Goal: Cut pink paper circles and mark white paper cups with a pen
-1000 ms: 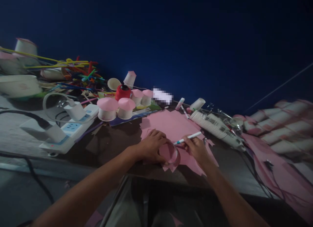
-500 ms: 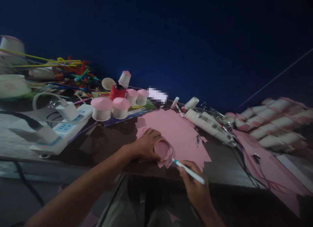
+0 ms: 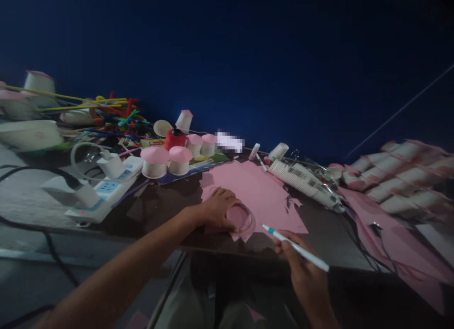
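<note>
Down by the person's legs it is too dark to make out much beyond a pink scrap [image 3: 254, 314]. The right hand [image 3: 308, 267] pinches a white pen [image 3: 301, 252], its teal end toward the pink paper [image 3: 271, 196]; I can't tell from here whether the tip touches. Just left of it, well apart from the right, the left hand [image 3: 220, 208] is clamped on the near-left side of a round ring [image 3: 250, 221] lying on that paper, and the hand hides part of the rim. Over to the left, a white power strip [image 3: 122, 173] sits partly covered by its plugs. To the right, a sleeve of stacked cups [image 3: 301, 177] lies tilted, its wrapping hard to read. Beyond the paper stand pink-topped cups [image 3: 154, 169], with a red spool [image 3: 175, 140] partly behind them. Farther left, fuzzy coloured sticks [image 3: 115, 107] tangle together; a pixelated patch [image 3: 230, 142] hides whatever sits at the back.
</note>
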The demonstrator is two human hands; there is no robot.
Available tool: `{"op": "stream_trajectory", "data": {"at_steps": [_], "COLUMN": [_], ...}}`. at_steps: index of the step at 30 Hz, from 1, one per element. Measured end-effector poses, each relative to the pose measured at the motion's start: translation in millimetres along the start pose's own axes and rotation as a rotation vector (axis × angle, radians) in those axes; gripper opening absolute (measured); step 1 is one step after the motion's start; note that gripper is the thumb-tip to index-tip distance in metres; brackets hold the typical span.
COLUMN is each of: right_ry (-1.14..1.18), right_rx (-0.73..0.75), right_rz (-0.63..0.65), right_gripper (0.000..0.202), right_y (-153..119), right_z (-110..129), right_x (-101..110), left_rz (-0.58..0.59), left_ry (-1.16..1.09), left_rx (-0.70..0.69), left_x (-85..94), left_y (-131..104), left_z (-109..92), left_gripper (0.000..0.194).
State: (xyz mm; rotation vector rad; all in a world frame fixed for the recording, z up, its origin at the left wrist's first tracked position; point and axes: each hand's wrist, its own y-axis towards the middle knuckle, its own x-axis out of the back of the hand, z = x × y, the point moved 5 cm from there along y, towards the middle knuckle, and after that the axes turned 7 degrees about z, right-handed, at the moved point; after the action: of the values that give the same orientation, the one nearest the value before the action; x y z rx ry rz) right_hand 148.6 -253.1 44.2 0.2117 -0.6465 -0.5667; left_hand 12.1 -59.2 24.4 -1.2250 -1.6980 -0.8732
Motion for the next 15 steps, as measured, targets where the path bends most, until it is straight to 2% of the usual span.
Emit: {"op": "stream_trajectory", "data": {"at_steps": [3,6,11,15], "right_ry": [-0.005,-0.026,-0.082,-0.117], "right_rx": [-0.001,0.056,0.315,0.506], "right_rz": [-0.024,0.020,0.124,0.178], "right_gripper": [0.021,0.018,0.018,0.031], "right_y": [8,5,-17,-24], "right_z": [3,9,25,45], "right_x": [9,6,-26,-59], "left_rz": [0.074,0.170,0.340,0.376], "left_ry": [0.097,0.265,0.415,0.399], "left_rx": [-0.009,-0.028,-0.050,-0.022], "left_x": [5.3,12.9,21.6,22.4], "left_y": [5,14,34,51], "left_z": [-4,-12,-30,-42], "left_gripper": [0.070,0.066,0.061,0.047]}}
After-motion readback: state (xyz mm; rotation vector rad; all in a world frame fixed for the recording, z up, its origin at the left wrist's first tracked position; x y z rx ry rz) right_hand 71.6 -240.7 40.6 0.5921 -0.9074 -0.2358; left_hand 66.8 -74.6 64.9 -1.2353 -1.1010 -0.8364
